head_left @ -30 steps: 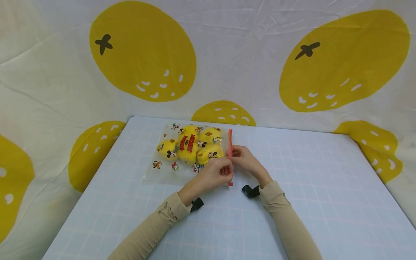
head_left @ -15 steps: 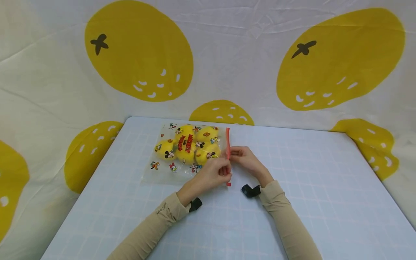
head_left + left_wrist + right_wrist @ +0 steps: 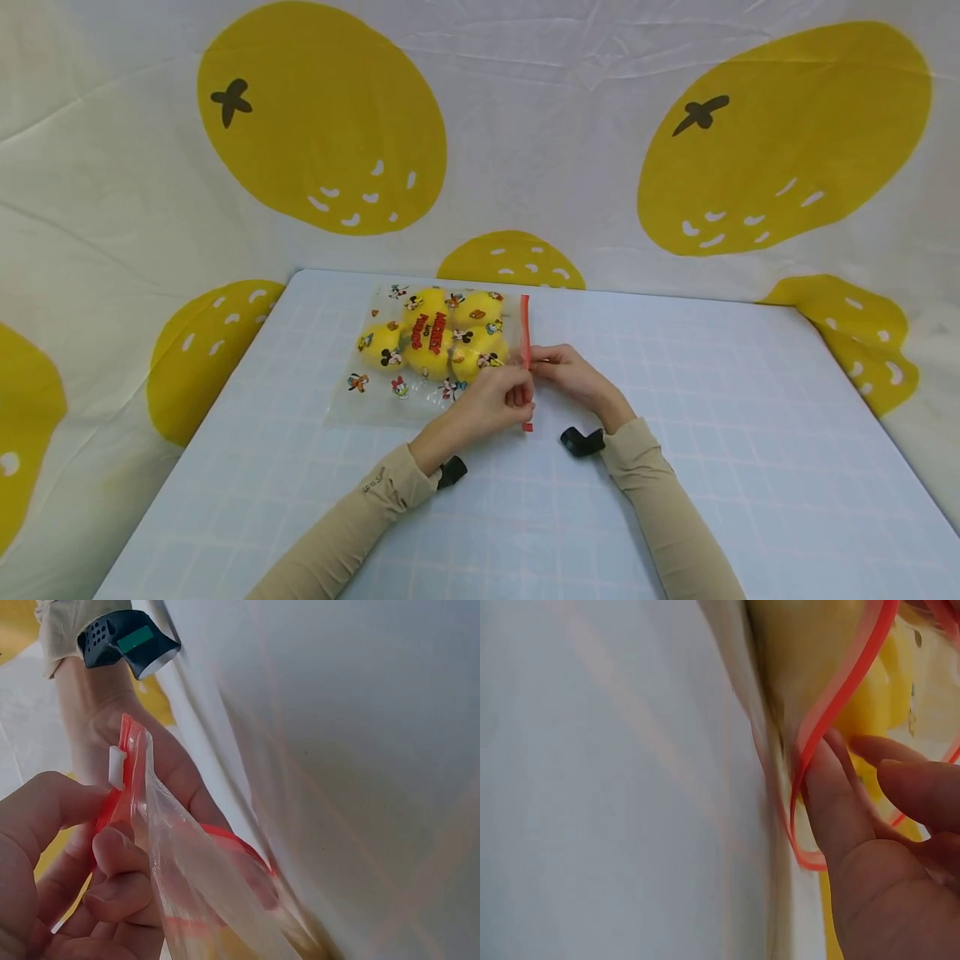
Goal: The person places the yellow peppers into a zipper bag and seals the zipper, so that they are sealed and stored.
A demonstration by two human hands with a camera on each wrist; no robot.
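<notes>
A clear zip bag [image 3: 352, 408] with cartoon prints and a red zip strip [image 3: 525, 317] lies on the table. Several rounded yellow, lemon-like things [image 3: 378, 346] show through its plastic. Between thumb and curled finger, my left hand [image 3: 495, 400] pinches the strip near its front part; the left wrist view shows a white slider [image 3: 116, 767] just above the grip. My right hand [image 3: 573, 379] holds the strip from the other side with its fingertips. In the right wrist view the strip bends round these fingers [image 3: 832, 795] and the bag's mouth gapes; the exact grip is partly hidden.
The pale blue checked table [image 3: 712, 467] extends to both sides and in front of the bag. A cloth [image 3: 540, 150] printed with big yellow fruit stands behind and at the sides. Black wrist cameras [image 3: 581, 442] sit at both cuffs.
The right hand has shifted slightly toward me along the red strip. The left hand keeps its place, and the bag lies almost as before. The head view has turned a little.
</notes>
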